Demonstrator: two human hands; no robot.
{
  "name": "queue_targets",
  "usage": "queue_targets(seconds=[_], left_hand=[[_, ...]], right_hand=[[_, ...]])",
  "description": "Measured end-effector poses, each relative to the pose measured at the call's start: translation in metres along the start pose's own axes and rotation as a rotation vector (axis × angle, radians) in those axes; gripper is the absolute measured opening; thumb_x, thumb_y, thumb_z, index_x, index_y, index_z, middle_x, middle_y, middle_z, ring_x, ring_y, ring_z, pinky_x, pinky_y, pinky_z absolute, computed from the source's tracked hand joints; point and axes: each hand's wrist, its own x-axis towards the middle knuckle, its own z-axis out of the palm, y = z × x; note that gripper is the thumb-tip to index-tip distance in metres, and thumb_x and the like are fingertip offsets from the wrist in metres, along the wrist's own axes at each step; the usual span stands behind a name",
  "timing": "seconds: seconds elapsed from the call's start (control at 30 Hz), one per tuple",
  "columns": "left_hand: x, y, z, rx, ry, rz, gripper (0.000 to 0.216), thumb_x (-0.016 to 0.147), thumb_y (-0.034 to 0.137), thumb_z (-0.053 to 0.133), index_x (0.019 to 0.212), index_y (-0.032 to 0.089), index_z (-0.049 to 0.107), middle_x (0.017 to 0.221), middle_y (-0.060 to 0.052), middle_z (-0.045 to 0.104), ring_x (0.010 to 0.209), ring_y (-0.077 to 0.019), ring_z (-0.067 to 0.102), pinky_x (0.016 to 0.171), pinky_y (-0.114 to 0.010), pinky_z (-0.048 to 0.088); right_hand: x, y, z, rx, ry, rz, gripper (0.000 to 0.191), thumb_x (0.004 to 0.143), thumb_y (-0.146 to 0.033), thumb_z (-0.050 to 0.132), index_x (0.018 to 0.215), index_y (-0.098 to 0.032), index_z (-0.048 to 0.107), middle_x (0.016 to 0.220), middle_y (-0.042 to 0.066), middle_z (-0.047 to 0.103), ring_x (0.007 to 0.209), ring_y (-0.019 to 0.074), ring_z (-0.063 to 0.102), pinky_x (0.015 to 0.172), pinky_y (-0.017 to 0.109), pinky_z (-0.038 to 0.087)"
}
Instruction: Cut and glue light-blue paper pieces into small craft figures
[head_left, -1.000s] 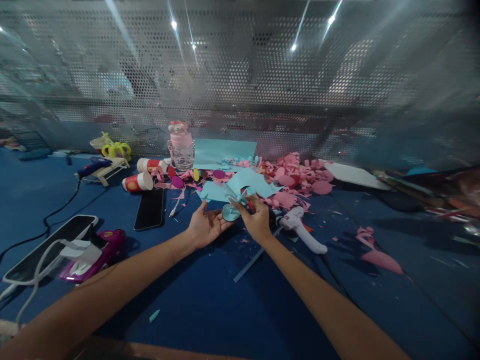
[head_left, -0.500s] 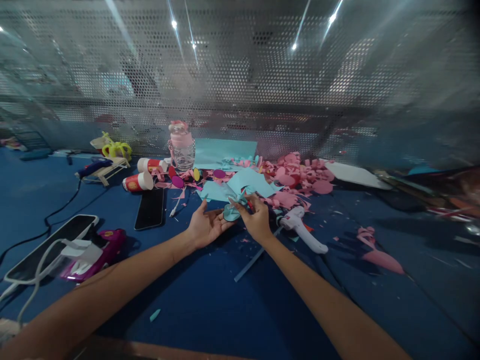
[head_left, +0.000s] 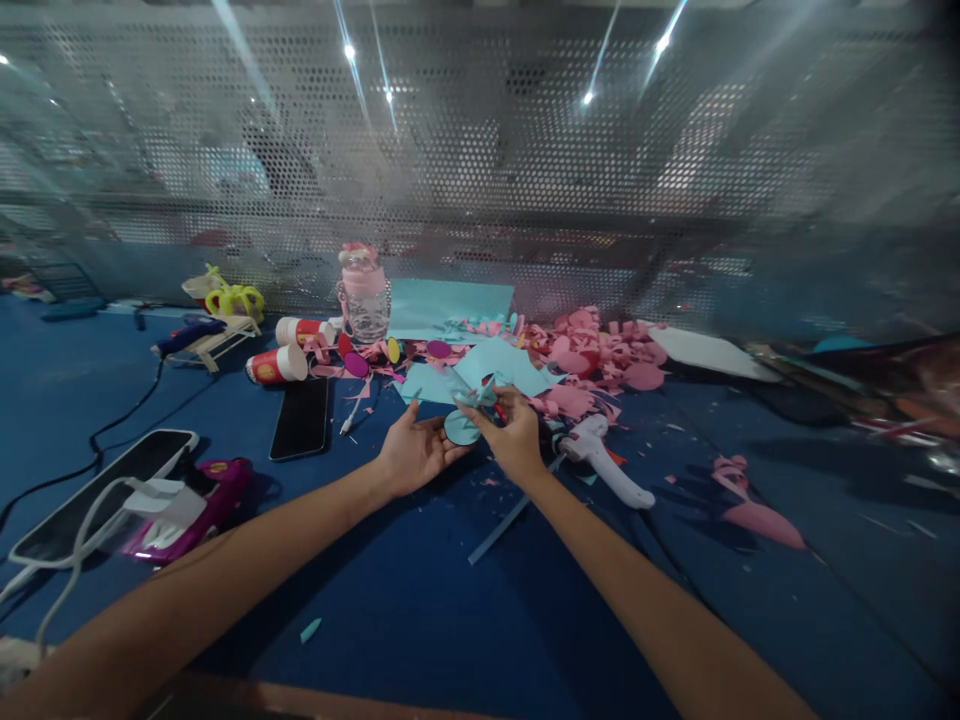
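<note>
My left hand (head_left: 421, 453) is palm up with its fingers stretched out and the thumb apart. A light-blue paper piece with a round, disc-like end (head_left: 461, 428) lies against its fingertips. My right hand (head_left: 514, 435) pinches the upper, curled part of this paper piece between thumb and fingers; part of it is hidden by the hand. Just behind the hands lie light-blue paper sheets (head_left: 502, 362). To the right of my right hand rests a white glue gun (head_left: 606, 462), with a clear glue stick (head_left: 510, 525) sticking out toward the lower left.
Pink paper scraps (head_left: 592, 345) are heaped at the back. A pink-lidded bottle (head_left: 365, 300), paper cups (head_left: 277, 365), a black phone (head_left: 300, 418) and a purple power strip (head_left: 225, 490) with cables stand left. A pink paper flower piece (head_left: 761, 520) lies right. A perforated metal screen (head_left: 480, 150) closes the back.
The round end of the light-blue paper piece has tilted to face me more. Both hands have hardly moved.
</note>
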Motion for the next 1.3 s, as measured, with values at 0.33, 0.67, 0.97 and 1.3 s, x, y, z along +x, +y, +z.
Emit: queue_targets(seconds=[0.33,0.67,0.97,1.3], left_hand=[[-0.0006,0.0001,0.0025,0.021,0.014,0.009,0.056,0.085,0.050,0.025,0.116,0.006,0.042,0.088,-0.014,0.062,0.088,-0.0225,0.061,0.088,-0.036,0.040],[-0.0024,0.0020,0.0056,-0.001,0.008,-0.005,0.056,0.085,0.047,0.027,0.119,0.003,0.038,0.088,-0.014,0.062,0.087,-0.0224,0.061,0.086,-0.034,0.042],[-0.0014,0.0026,-0.0006,-0.026,-0.031,0.001,0.057,0.084,0.049,0.030,0.119,0.005,0.039,0.092,-0.015,0.061,0.094,-0.0234,0.060,0.091,-0.037,0.041],[-0.0046,0.0018,0.0036,-0.024,-0.014,0.016,0.058,0.084,0.050,0.031,0.116,0.003,0.042,0.092,-0.015,0.061,0.089,-0.0219,0.061,0.087,-0.034,0.044]], right_hand=[[0.0078,0.0036,-0.0028,0.030,-0.121,0.100,0.022,0.062,-0.031,0.070,0.078,-0.015,0.069,0.080,0.007,0.070,0.078,0.0212,0.063,0.073,0.034,0.049],[0.0092,0.0050,-0.0033,0.099,-0.145,0.081,0.018,0.063,-0.030,0.070,0.076,-0.018,0.070,0.079,0.005,0.071,0.079,0.0221,0.065,0.075,0.035,0.050],[0.0080,0.0025,-0.0039,-0.001,-0.125,0.056,0.016,0.063,-0.031,0.069,0.073,-0.018,0.069,0.075,0.005,0.070,0.075,0.0208,0.064,0.071,0.033,0.049],[0.0064,0.0058,-0.0029,-0.041,-0.138,0.020,0.015,0.063,-0.032,0.069,0.070,-0.018,0.068,0.069,0.004,0.068,0.072,0.0197,0.062,0.071,0.033,0.048]])
